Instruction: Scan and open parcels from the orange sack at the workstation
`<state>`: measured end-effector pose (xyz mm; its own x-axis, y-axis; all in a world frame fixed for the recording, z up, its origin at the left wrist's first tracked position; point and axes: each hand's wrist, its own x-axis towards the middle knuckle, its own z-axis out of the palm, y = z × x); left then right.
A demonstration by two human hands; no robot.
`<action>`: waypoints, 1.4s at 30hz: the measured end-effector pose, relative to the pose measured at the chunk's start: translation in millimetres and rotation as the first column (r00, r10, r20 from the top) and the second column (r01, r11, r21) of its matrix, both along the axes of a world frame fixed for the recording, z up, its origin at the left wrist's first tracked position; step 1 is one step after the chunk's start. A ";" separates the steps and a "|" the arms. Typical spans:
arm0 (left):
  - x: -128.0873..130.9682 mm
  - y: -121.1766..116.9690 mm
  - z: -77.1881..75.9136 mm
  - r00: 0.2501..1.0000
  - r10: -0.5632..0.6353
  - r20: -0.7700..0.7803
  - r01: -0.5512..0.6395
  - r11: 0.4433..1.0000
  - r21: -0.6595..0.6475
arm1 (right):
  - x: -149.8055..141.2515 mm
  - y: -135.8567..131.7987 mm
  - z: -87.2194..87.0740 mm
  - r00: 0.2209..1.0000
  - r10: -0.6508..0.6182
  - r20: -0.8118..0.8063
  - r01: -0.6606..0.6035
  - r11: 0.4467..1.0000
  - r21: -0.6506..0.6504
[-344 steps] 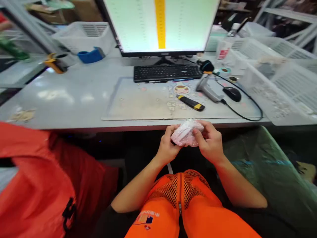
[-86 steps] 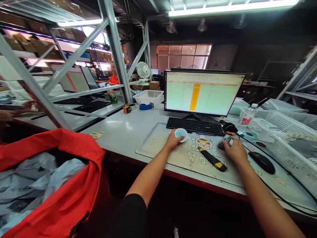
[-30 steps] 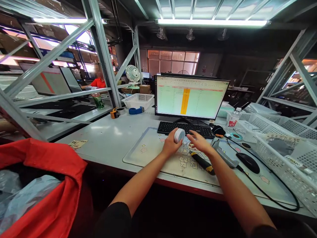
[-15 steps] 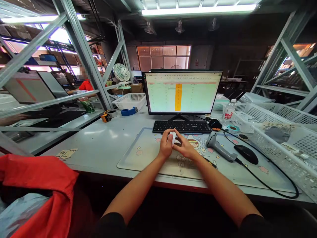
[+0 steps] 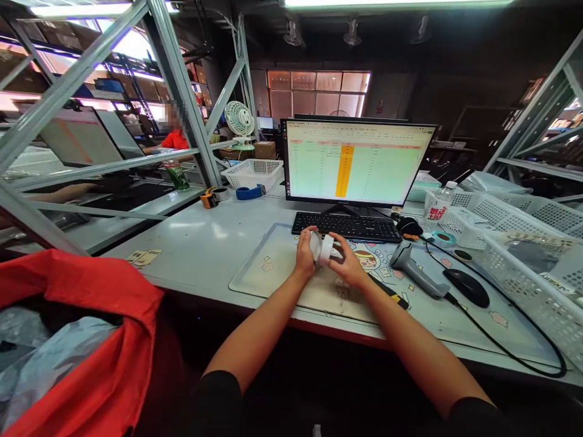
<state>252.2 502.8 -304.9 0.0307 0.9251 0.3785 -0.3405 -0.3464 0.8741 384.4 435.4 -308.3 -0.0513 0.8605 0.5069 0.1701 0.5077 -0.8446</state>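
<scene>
Above the desk mat, my left hand is closed on a round, pale, disc-like piece, seen nearly edge-on. My right hand grips a white round piece by its rim, with thumb and fingers curved around it. The two pieces sit side by side with a narrow gap; whether they touch at the back is hidden. Behind the hands lies a black keyboard. A black and yellow tool lies partly under my right forearm. A grey barcode scanner rests to the right.
A monitor showing a spreadsheet stands behind the keyboard. At right are a black mouse, a looping cable, a bottle and white baskets. An orange tape measure lies left. A red bag stands by the desk's front edge.
The white item held between both hands now shows as two pieces, held slightly apart. My right hand has opened out around its piece. The view has shifted, moving the scene rightward.
</scene>
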 end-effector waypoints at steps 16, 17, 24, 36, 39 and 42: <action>49.2 -24.8 29.9 0.999 0.010 -0.050 0.014 0.892 0.451 | 27.3 1.7 12.7 0.826 -0.011 -0.564 -0.154 0.957 -0.245; 48.5 -21.3 29.5 0.999 -0.037 0.010 0.030 0.920 0.390 | 30.3 2.3 14.2 0.790 -0.019 -0.612 -0.166 0.956 -0.244; 40.8 -4.4 24.2 0.892 -0.186 0.412 0.142 0.980 0.136 | 34.7 6.2 16.9 0.705 0.002 -0.709 -0.234 0.945 -0.230; 48.8 -17.9 15.0 0.913 -0.272 0.303 0.330 0.931 -0.159 | 33.2 8.1 -3.5 0.982 -0.126 0.141 0.126 0.992 0.013; 44.7 -13.5 12.8 0.894 -0.352 0.276 0.413 0.887 -0.208 | 38.1 3.4 1.3 0.938 -0.120 0.325 0.112 0.993 0.042; 42.2 -14.3 7.0 0.900 -0.416 0.129 0.429 0.899 -0.089 | 41.3 0.5 8.0 0.955 -0.078 0.285 0.083 0.997 -0.006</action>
<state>294.4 488.4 -297.9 0.3940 0.8703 0.2955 -0.5243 -0.0513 0.8500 425.7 435.9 -300.3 -0.1213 0.8762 0.4664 0.4437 0.4682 -0.7642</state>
